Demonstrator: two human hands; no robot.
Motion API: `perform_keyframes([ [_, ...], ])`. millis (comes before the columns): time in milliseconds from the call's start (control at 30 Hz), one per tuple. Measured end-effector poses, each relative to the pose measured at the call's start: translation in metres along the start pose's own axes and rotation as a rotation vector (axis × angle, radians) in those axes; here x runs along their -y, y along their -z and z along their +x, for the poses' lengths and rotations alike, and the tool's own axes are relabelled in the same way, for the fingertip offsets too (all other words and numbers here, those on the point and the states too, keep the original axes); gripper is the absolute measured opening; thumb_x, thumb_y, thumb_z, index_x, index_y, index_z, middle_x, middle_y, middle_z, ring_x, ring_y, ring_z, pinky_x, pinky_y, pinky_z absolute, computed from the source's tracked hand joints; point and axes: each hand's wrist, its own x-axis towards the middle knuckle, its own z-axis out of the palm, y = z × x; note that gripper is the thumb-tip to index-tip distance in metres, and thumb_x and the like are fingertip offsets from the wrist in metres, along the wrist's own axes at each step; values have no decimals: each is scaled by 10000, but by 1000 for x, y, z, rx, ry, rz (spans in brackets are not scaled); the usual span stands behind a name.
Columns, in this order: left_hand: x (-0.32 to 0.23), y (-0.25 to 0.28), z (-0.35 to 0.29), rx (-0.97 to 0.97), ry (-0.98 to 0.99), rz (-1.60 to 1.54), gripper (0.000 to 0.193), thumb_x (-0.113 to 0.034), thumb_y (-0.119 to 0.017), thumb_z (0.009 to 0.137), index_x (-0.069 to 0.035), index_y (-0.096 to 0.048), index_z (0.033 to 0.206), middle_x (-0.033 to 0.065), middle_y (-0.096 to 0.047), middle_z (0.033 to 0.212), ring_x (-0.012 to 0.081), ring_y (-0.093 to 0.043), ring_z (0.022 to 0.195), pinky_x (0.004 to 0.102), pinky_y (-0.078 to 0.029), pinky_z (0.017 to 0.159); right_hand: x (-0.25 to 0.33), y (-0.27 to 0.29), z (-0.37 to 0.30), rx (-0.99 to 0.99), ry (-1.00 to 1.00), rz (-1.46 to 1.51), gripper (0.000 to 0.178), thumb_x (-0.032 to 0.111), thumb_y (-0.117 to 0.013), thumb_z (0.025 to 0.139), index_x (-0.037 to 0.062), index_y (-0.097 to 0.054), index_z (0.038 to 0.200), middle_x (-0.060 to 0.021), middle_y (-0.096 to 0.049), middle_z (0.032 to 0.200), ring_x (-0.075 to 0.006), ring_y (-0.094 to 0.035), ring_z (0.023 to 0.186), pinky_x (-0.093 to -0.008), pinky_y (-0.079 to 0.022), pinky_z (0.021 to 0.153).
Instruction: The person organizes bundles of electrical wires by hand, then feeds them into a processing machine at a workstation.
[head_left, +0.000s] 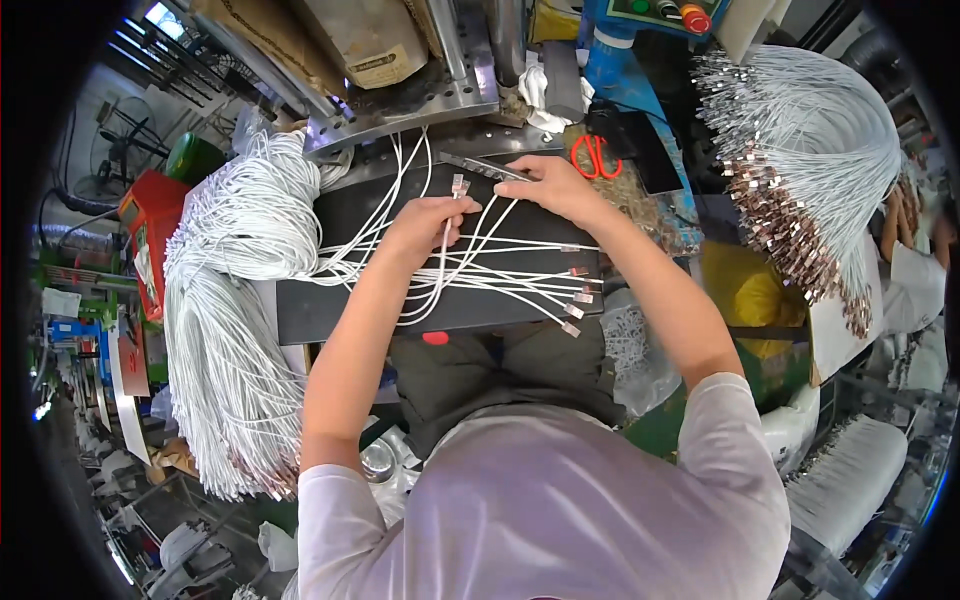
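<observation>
Black worktop (340, 312): dark, flat, roughly oblong; near edge runs just before the seated person.
On it, middle: loose white cables (352, 265), fanned left to right, some crossing, some running to the far edge.
On it, right: clear connectors (571, 328) on the cable ends, bunched near the right edge.
Left edge: thick white cable bundle (250, 230), looped at the far end, strands hanging down toward the near side; its support is mostly hidden.
Blue bench (640, 88), far right: red-handled scissors (599, 160), flat black piece (650, 150), brown scraps (632, 195) around them.
Pale board (858, 335), right: second cable bundle (830, 130), arched, coppery ends spilling nearward.
</observation>
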Motion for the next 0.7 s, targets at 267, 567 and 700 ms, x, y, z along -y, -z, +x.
perform_keyframes([
  [267,-7,-1,3,135,90,120,315,-314,-738,971,-24,-760,1091,-48,-596,720,67,-559,594,202,-421,551,-1,-2,-7,100,35,-224,432,243,-834,880,-1,-705,1211,-79,-761,1012,-108,-678,906,-276,-522,820],
  [567,2,13,-10,-52,-81,104,302,-296,-670,1017,-15,-742,1098,-26,-633,752,77,-581,642,223,-470,625,-2,-2,-2,-71,15,-280,468,259,-850,855,-4,-704,1213,-78,-763,1029,-115,-684,901,-278,-521,819],
  [700,-1,25,-9,102,28,142,295,-264,-635,1037,-2,-763,1085,-49,-572,675,59,-487,525,208,-377,505,1,1,-4,23,-19,-251,474,268,-850,852,-5,-705,1211,-77,-764,1023,-117,-683,887,-273,-518,813],
])
